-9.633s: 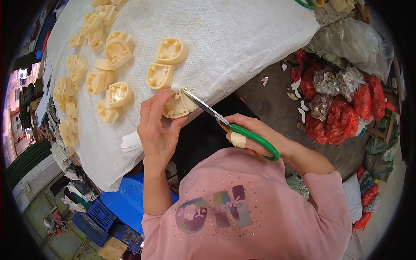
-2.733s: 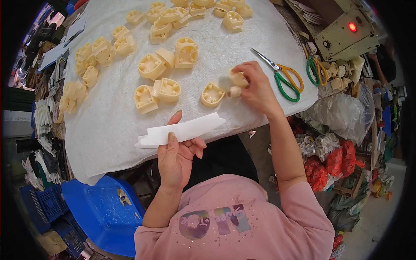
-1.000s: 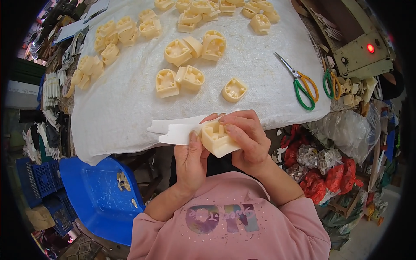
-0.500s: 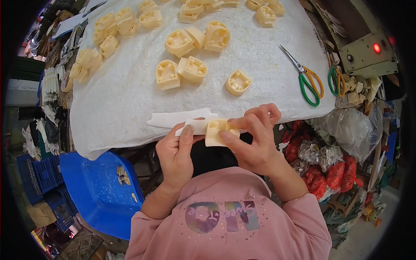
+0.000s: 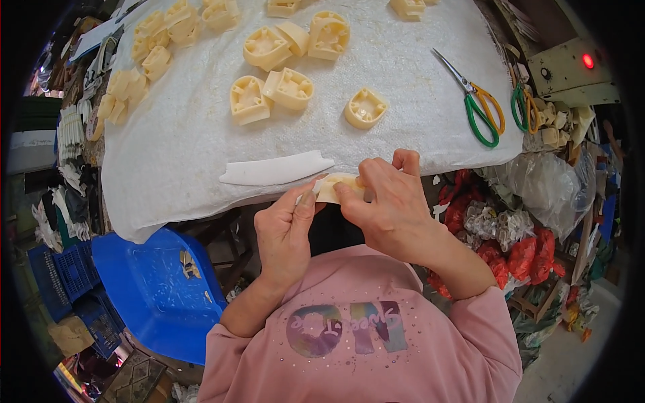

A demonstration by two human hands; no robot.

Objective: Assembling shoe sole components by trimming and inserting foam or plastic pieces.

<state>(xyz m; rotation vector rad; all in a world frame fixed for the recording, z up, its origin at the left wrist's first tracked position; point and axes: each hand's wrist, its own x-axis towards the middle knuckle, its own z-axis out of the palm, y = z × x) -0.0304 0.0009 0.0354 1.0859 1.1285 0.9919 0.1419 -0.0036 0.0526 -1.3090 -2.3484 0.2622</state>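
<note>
Just off the table's near edge, my right hand (image 5: pixel 393 208) pinches a hollow cream plastic part (image 5: pixel 329 193), thumb inside it and fingers behind. My left hand (image 5: pixel 285 232) meets it from the other side, thumb and fingers closed on a thin white strip whose edge (image 5: pixel 318 183) shows beside the part. Most of that strip is hidden by the fingers and the part. Another white strip (image 5: pixel 275 169), with notched ends, lies flat on the table just beyond my left hand. A single cream part (image 5: pixel 367 108) sits farther off, open side up.
White sheeting (image 5: pixel 201 121) covers the table, with several cream parts (image 5: pixel 290 88) grouped on it. Green-and-orange-handled scissors (image 5: pixel 478 111) lie at the right, near a metal box (image 5: pixel 571 79) with a lit red lamp. A blue plastic tub (image 5: pixel 154 295) stands below left.
My hands have come closer together, and the cream part has turned and tilted between them. The strip in my left hand now lies against the part, mostly hidden. The view has shifted slightly.
</note>
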